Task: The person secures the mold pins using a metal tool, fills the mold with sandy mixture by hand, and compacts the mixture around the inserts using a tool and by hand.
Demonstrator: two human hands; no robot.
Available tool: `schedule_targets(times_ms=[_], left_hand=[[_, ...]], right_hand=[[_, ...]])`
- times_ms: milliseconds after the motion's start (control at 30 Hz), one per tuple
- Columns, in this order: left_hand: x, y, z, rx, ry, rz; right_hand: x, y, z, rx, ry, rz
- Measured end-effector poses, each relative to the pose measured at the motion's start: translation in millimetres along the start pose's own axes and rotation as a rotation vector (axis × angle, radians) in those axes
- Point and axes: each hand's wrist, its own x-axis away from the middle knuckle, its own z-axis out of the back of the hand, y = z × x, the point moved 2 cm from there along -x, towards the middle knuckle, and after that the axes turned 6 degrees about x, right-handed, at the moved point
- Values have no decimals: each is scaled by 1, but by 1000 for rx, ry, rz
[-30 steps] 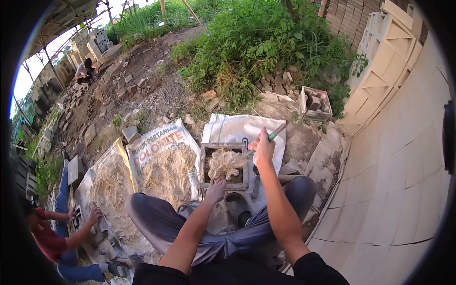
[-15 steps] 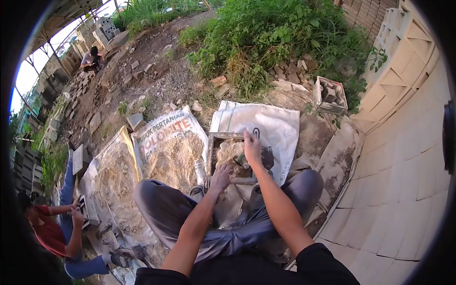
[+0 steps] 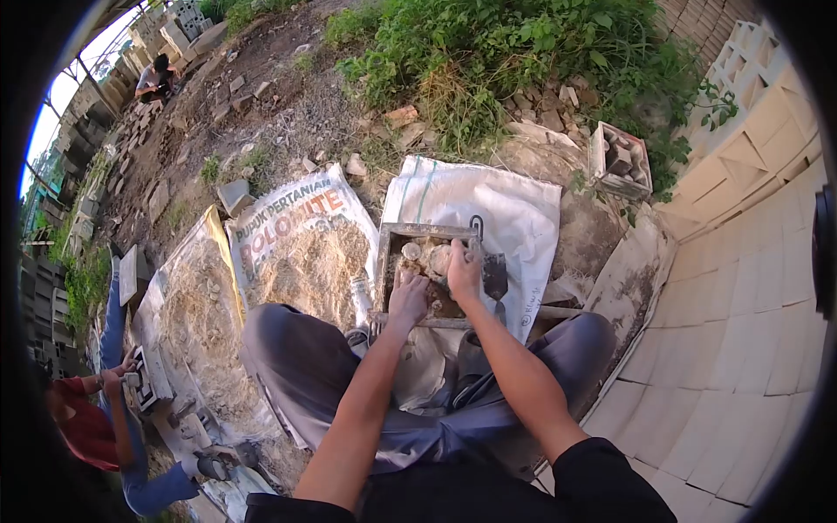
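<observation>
A square wooden mould frame (image 3: 417, 230) lies between my legs on a white sack (image 3: 532, 213). Pale lumps and brown sandy mix (image 3: 410, 252) partly fill it. My left hand (image 3: 408, 299) reaches over its near left part, fingers stretched down onto the mix. Inside the right half is my right hand (image 3: 465, 270), its fingers curled in beside a pale lump; whatever they grip is hidden. Against the frame's right side lies a trowel with a dark blade (image 3: 495, 277). Its handle is mostly covered by my right hand and the frame.
A printed sack (image 3: 301, 205) spread with sandy material lies to the left. A box of rubble (image 3: 621, 163) stands at upper right, near stacked pale blocks (image 3: 724, 279). One person in a red shirt (image 3: 85, 424) works at lower left; another person (image 3: 155, 80) sits farther back.
My right hand has moved from the frame's upper right edge down into it. My left hand has shifted slightly up onto the mix. The trowel's green handle no longer shows inside the frame.
</observation>
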Motion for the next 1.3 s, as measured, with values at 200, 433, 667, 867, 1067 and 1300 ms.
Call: schedule_targets(times_ms=[200,433,667,867,1067,1300], left_hand=[[21,1,25,11,-174,-93],[34,-21,27,180,132,111],[28,-34,27,224,133,106],[51,1,-1,-66,26,-377],[50,12,15,-160,-448,-18],[55,9,20,-173,-192,190]], right_hand=[[-9,-34,-4,-77,12,119],[1,-9,-27,-41,-90,100],[29,5,-27,151,-75,308],[18,-21,-11,-57,-108,124],[10,-30,-16,15,-45,213],[10,-22,-6,3,-45,153]])
